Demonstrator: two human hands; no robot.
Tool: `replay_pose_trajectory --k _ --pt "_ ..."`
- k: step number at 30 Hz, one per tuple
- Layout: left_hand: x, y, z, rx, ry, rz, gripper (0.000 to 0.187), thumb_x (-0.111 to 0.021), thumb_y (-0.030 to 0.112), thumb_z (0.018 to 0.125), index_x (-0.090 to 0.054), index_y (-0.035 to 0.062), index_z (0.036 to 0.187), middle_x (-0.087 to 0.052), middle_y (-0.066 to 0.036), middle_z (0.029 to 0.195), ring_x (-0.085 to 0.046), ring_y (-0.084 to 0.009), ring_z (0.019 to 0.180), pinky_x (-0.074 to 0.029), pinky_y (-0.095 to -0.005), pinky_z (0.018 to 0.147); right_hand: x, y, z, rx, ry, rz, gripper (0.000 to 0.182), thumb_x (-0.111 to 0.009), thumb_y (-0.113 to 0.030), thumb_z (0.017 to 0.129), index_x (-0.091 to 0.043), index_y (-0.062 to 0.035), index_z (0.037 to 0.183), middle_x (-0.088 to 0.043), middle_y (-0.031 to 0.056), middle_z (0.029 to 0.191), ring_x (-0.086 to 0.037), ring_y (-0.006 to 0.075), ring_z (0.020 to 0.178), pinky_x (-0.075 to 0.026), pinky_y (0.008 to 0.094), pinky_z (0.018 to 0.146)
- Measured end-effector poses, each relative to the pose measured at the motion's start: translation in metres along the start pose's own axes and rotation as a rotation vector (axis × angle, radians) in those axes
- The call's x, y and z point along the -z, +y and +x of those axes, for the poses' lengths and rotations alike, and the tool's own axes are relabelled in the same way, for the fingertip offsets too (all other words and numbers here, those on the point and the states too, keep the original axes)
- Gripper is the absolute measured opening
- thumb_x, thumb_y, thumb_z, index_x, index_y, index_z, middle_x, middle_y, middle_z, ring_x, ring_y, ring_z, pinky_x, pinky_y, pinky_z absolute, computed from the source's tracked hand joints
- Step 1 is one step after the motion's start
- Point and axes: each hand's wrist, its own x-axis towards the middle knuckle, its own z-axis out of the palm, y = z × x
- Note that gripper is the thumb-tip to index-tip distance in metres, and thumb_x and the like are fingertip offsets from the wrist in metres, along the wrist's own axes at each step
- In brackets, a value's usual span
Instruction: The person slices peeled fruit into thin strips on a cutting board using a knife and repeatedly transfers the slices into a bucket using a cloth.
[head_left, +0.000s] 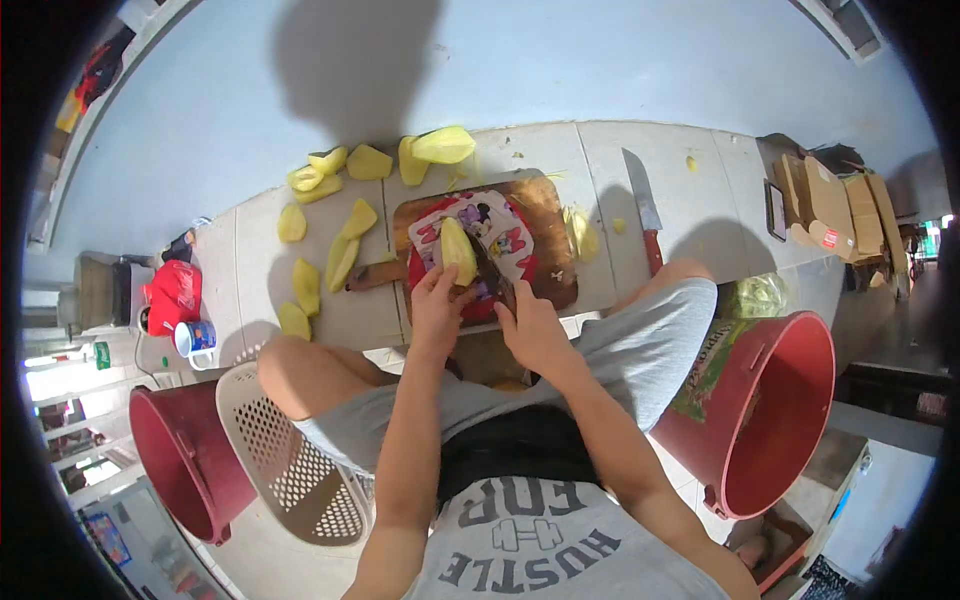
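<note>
My left hand (440,305) is closed around the lower end of a peeled pale-green fruit piece (457,250), held upright over a wooden chopping board (550,205). In my right hand (537,330) is a knife (490,268), its dark blade slanting up beside the fruit's right side. Beneath both lies a round, red-edged piece with a cartoon print (515,240), on the board. The board's handle (375,275) points left. Other peeled pieces (343,258) lie on the tiles to the left, and one cut piece (580,233) rests at the board's right edge.
A second knife (646,215) with a red handle lies on the tiled counter (590,150), right of the board. Farther right are a phone (775,210) and cardboard boxes (830,210). Red tubs (780,420) and a white basket (290,450) flank my legs. A mug (195,338) stands left.
</note>
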Motion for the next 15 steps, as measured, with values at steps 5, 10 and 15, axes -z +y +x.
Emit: replay_pose_trajectory --k 5,10,15 --pt "0.005 -0.016 0.015 -0.289 0.117 1.009 0.039 -0.07 0.03 0.093 -0.069 -0.0031 0.113 -0.068 -0.017 0.097 -0.067 -0.0294 0.091 -0.052 -0.038 0.08 0.002 -0.001 -0.002 0.012 -0.015 -0.062 0.03 -0.06 -0.019 0.097 -0.046 0.0035 0.111 -0.065 0.0343 0.08 -0.064 0.054 0.081 -0.05 0.0608 0.072" --pt "0.005 -0.01 0.015 -0.468 0.161 0.95 0.037 -0.071 0.022 0.093 -0.068 -0.003 0.12 -0.068 -0.019 0.103 -0.067 -0.0291 0.097 -0.051 -0.0392 0.087 -0.002 0.001 -0.005 0.048 -0.018 -0.058 0.028 -0.061 -0.017 0.097 -0.046 0.0041 0.107 -0.064 0.0339 0.078 -0.064 0.0537 0.078 -0.049 0.0611 0.068" --pt "0.007 -0.01 0.009 -0.321 0.129 0.775 0.033 -0.07 0.017 0.093 -0.068 -0.0023 0.12 -0.068 -0.017 0.105 -0.066 -0.028 0.099 -0.051 -0.0384 0.089 0.001 -0.003 -0.009 0.06 -0.039 -0.076 0.026 -0.061 -0.016 0.096 -0.045 0.0031 0.105 -0.064 0.0322 0.075 -0.064 0.0521 0.075 -0.05 0.0597 0.066"
